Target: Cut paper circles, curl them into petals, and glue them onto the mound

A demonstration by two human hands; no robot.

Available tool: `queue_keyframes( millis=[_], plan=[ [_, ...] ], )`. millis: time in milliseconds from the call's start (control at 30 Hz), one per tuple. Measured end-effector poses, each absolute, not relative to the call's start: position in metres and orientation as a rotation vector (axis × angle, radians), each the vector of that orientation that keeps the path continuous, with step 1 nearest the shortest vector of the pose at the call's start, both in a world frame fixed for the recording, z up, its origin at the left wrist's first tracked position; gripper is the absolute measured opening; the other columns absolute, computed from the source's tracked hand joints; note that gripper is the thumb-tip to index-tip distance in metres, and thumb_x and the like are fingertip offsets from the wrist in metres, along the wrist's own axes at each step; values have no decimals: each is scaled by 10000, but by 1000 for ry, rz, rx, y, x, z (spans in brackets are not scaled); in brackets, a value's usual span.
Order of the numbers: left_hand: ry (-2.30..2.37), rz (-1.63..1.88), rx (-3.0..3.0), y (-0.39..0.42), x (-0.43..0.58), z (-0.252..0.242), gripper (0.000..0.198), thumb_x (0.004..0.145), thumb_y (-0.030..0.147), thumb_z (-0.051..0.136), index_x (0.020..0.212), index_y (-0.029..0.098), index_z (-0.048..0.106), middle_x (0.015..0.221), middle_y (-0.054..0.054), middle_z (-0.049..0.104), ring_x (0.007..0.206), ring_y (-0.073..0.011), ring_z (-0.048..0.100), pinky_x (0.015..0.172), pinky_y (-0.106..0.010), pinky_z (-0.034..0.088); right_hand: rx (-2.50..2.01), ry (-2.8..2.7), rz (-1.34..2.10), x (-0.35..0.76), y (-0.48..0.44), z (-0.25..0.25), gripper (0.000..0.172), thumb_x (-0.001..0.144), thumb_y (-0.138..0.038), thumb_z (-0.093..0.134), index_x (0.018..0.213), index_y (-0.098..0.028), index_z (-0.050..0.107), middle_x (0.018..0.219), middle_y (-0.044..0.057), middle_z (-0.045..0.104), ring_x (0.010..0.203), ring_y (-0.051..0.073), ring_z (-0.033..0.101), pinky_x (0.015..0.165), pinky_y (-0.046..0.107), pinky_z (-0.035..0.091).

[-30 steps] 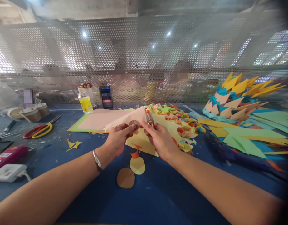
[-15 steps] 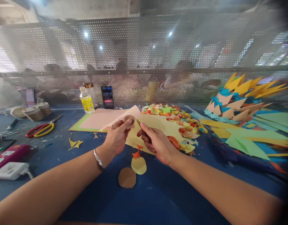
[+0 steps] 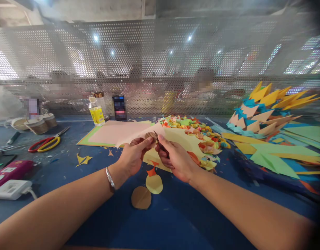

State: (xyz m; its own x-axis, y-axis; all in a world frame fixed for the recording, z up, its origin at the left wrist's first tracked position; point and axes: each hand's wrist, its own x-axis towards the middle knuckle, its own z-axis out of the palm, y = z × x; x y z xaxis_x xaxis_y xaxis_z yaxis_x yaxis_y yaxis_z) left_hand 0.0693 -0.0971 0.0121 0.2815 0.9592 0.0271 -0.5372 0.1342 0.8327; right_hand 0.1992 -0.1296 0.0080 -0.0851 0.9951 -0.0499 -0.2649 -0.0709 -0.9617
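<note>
My left hand [image 3: 133, 156] pinches a pale pink paper sheet [image 3: 139, 131] together with a round brown disc [image 3: 149, 134] laid against it. In my right hand [image 3: 176, 160] is a pair of scissors [image 3: 156, 134], whose blades point up at the paper beside the disc; the handles are mostly hidden by my fingers. Below both hands, a pale yellow paper circle [image 3: 154, 184] lies on the table next to a brown cardboard circle [image 3: 141, 198]. An orange scrap [image 3: 151, 172] touches the yellow circle. Under my right hand spreads a pale yellow sheet [image 3: 184, 139] with round holes.
Stacked coloured paper [image 3: 97, 133], a bottle [image 3: 96, 113] and red-yellow scissors [image 3: 48, 143] lie left. Crumpled paper pieces [image 3: 188, 122] are heaped behind my right hand. A spiky paper craft [image 3: 264, 111] stands at right. Perforated metal [image 3: 149, 45] closes off the back.
The pink sheet and disc have shifted right in my left hand, toward the scissors. The scissors' blades now meet the paper's edge, while my right hand has barely moved.
</note>
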Motion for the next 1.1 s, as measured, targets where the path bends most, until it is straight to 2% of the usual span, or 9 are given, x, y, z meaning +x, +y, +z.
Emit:
queue_keyframes(
  millis=[267, 533, 1100],
  plan=[
    [605, 1185, 832, -97, 70, 13, 104, 641, 145, 781, 662, 115, 683, 739, -47, 685, 713, -109, 623, 775, -248, 448, -1005, -1040, 1418, 199, -129, 8, 433, 764, -583, 614, 670, -178, 495, 493, -102, 301, 362, 23, 170, 366, 200, 81],
    [649, 1189, 903, -96, 68, 12, 127, 637, 186, 791, 654, 125, 680, 715, -28, 656, 679, -90, 565, 660, -224, 393, -1030, -1055, 1392, 202, -128, 5, 429, 773, -571, 617, 662, -175, 494, 496, -99, 293, 372, 21, 161, 373, 203, 77],
    [669, 1180, 1011, -90, 66, 7, 112, 667, 218, 760, 686, 136, 685, 703, -31, 650, 653, -100, 545, 636, -244, 374, -1137, -1077, 1344, 203, -125, 4, 445, 744, -580, 637, 622, -177, 493, 468, -104, 249, 369, 27, 164, 362, 200, 69]
  ],
)
